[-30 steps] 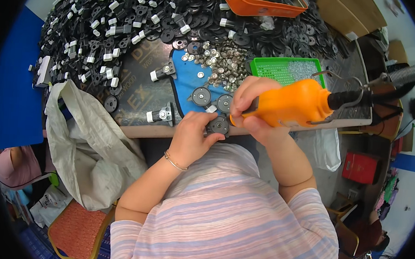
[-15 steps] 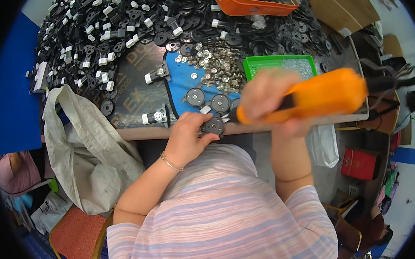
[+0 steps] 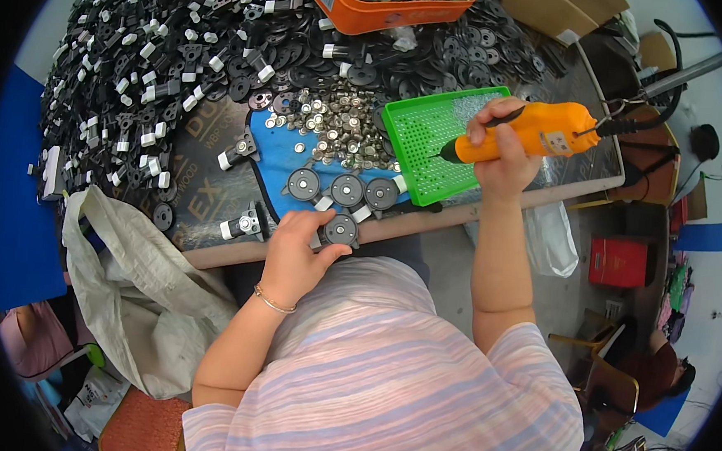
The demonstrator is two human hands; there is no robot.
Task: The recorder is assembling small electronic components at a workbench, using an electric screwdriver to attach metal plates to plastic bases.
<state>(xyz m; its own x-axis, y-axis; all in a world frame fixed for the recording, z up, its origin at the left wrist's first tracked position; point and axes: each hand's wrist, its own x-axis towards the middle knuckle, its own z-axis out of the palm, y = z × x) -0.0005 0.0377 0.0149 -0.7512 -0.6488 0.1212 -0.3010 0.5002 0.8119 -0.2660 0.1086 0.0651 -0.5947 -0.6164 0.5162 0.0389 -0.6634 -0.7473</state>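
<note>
My left hand [image 3: 295,250] grips a black round part [image 3: 341,230] at the table's front edge, thumb and fingers on its sides. An orange electric screwdriver [image 3: 536,137] is in my right hand [image 3: 505,160], its dark tip pointing left over a green perforated tray [image 3: 445,196]. Small silvery pieces [image 3: 483,102] lie in the tray's far part. Behind my left hand, three similar round black parts rest in a row on a blue cloth [image 3: 279,150]. Further left are two black parts with white ends, one [image 3: 240,148] farther away and one [image 3: 247,222] nearer.
Silvery caps [image 3: 342,125] are heaped on the cloth. Black-and-white parts [image 3: 139,71] and black discs [image 3: 462,54] cover the table's far side. An orange bin [image 3: 382,16] and a cardboard box [image 3: 560,10] stand there. A whitish sack [image 3: 142,286] hangs at the left.
My right hand has moved the screwdriver up and right, away from the part in my left hand, to over the green tray. My left hand keeps its hold. The whole view has shifted slightly.
</note>
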